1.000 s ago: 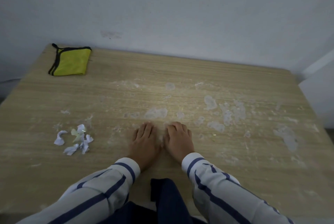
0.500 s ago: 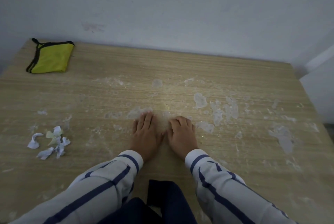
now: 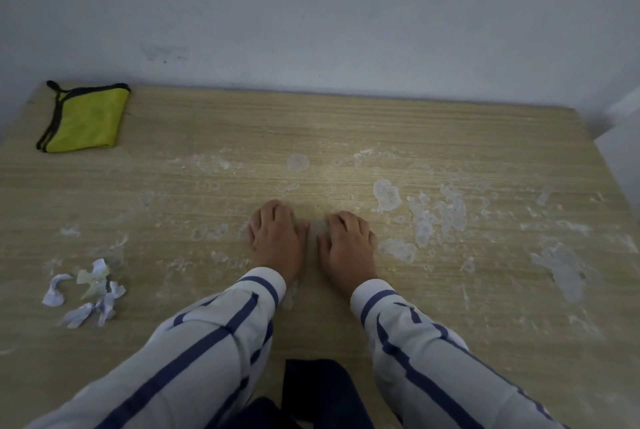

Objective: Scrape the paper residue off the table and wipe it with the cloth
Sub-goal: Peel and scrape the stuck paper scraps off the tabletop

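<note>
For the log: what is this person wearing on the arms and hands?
Both arms are in long sleeves, the left sleeve and right sleeve alike: pale grey-white fabric with dark blue stripes, each ending in a white cuff ringed by a blue band. The left hand and right hand are bare: no gloves, and no ring or watch shows.

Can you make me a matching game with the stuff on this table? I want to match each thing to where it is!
Things:
1. yellow cloth
2. torn paper scraps
3. left hand
4. biggest white residue patch

Places:
A. middle of the table, next to the right hand
B. far left corner, near the wall
C. right side of the table
D. left side, closer to the person than the cloth

Pairs: 1-B, 2-D, 3-A, 4-C
</note>
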`<state>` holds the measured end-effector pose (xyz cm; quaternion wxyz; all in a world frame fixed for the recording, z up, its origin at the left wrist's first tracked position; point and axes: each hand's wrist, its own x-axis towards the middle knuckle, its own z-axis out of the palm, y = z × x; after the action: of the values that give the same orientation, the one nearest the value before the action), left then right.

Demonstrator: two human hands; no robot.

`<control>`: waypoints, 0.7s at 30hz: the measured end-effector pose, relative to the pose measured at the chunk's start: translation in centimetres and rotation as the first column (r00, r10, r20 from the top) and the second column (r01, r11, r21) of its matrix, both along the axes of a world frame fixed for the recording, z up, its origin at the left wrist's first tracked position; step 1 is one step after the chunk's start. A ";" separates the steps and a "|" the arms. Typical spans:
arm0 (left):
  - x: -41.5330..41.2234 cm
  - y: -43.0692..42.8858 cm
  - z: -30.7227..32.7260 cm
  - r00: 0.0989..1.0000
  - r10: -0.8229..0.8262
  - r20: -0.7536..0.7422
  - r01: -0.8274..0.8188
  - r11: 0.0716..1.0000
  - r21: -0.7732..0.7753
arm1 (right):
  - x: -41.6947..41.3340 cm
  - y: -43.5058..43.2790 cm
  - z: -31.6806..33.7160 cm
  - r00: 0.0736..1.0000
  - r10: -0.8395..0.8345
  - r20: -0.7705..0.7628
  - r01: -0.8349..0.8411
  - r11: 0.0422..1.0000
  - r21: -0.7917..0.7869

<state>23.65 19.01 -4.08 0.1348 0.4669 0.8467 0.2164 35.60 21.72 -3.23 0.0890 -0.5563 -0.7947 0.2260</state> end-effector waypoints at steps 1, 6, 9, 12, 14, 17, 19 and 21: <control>0.0 0.1 0.0 1.000 0.014 0.002 -0.014 1.000 0.003 | 0.1 0.0 0.0 1.000 0.003 -0.004 -0.003 1.000 -0.004; 0.1 0.9 -0.2 0.999 0.049 0.013 -0.049 0.999 0.001 | 0.2 0.3 0.0 1.000 0.014 0.009 -0.014 1.000 -0.005; 0.0 1.2 -0.1 0.997 0.069 0.019 -0.069 0.998 -0.016 | -0.2 0.7 0.0 1.000 0.006 0.022 -0.007 1.000 0.013; 0.0 1.1 -0.2 0.999 0.038 0.011 -0.038 0.999 -0.019 | -0.6 1.1 -0.2 1.000 -0.008 0.016 0.008 1.000 0.026; 0.0 0.9 -0.3 1.000 0.007 0.001 -0.007 1.000 -0.012 | -0.9 1.1 -0.3 1.000 -0.022 0.012 0.021 0.999 0.030; -0.1 0.6 -0.3 1.000 0.002 0.012 -0.002 0.999 0.034 | -1.1 1.0 -0.4 1.000 -0.021 0.022 0.020 0.999 0.045; -0.1 0.5 -0.1 0.999 0.011 0.045 -0.014 0.997 0.074 | -1.2 0.9 -0.6 0.999 -0.006 0.041 0.004 0.998 0.059; -0.3 0.3 0.1 0.997 0.002 0.073 -0.009 0.995 0.096 | -1.3 0.8 -0.6 0.998 0.001 0.056 -0.006 0.996 0.083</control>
<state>23.33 19.30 -4.02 0.1422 0.4625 0.8311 0.2741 34.35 22.55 -3.83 0.0896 -0.5567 -0.8066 0.1772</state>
